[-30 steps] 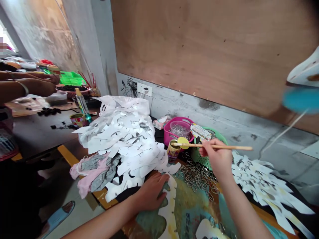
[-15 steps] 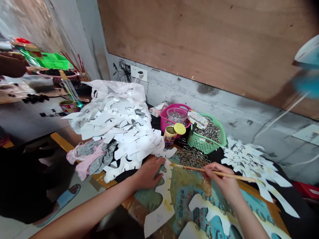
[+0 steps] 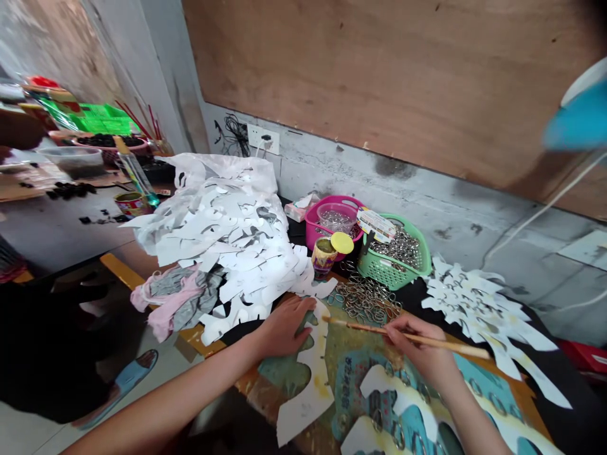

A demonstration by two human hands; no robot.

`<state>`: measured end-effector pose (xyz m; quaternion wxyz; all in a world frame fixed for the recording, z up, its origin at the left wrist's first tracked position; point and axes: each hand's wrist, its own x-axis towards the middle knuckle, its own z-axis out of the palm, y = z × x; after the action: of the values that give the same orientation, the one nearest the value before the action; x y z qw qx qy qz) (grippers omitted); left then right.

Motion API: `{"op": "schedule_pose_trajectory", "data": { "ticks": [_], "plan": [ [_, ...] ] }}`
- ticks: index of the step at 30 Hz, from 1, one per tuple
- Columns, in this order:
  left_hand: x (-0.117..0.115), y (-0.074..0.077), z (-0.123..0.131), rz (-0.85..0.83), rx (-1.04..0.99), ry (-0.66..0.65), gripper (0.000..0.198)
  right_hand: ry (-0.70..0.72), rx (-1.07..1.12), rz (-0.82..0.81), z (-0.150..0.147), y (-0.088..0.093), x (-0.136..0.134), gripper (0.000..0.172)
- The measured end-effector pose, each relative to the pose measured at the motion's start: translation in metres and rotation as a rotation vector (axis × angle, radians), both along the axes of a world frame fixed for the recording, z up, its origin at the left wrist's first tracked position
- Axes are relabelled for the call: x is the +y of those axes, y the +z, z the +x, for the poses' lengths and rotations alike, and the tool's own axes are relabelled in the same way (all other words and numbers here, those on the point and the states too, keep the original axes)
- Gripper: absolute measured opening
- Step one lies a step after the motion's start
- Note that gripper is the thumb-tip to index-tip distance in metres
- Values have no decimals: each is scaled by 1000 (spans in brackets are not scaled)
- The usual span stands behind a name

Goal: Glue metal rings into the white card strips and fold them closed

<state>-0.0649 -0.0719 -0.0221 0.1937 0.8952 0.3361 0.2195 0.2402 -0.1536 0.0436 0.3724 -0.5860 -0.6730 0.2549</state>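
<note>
- The right hand (image 3: 420, 346) pinches a thin wooden paintbrush (image 3: 408, 337) between thumb and fingers; the brush tip has come down from the pot to the rim of a white paper cutout (image 3: 313, 373).
- The left hand (image 3: 284, 328) lies flat, its fingers (image 3: 303, 309) slightly spread, pressing that cutout onto a painted board (image 3: 360, 379).
- Just past the right fingers lie loose metal rings (image 3: 365, 300).
- Beyond them stand a small paint pot (image 3: 324, 258) and a green basket (image 3: 393, 268).
- Left of the left fingers rises a heap of paper cutouts (image 3: 222, 246).
</note>
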Motion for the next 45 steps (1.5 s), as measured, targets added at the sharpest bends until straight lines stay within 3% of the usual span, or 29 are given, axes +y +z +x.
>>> {"op": "schedule_pose_trajectory", "data": {
  "ticks": [4, 8, 11, 16, 28, 32, 37, 45],
  "plan": [
    [0, -1, 0, 1, 8, 1, 51, -40, -38, 40, 0, 1, 1, 29],
    [1, -3, -1, 7, 7, 4, 50, 5, -44, 5, -1, 4, 1, 29],
    [1, -4, -1, 7, 9, -2, 50, -65, -35, 48, -4, 6, 0, 28],
    [1, -3, 0, 8, 9, 0, 50, 27, -58, 8, -9, 1, 0, 27],
    [2, -7, -1, 4, -2, -5, 51, -16, -50, 44, -4, 1, -2, 28],
    [1, -6, 0, 4, -3, -1, 49, 19, -44, 46, -4, -1, -4, 22],
    [1, -4, -1, -2, -10, -7, 48, -49, 52, 105, -5, -12, -15, 13],
    [2, -6, 0, 13, 6, -2, 52, 200, -153, 318, -23, -27, -42, 15]
  ]
}}
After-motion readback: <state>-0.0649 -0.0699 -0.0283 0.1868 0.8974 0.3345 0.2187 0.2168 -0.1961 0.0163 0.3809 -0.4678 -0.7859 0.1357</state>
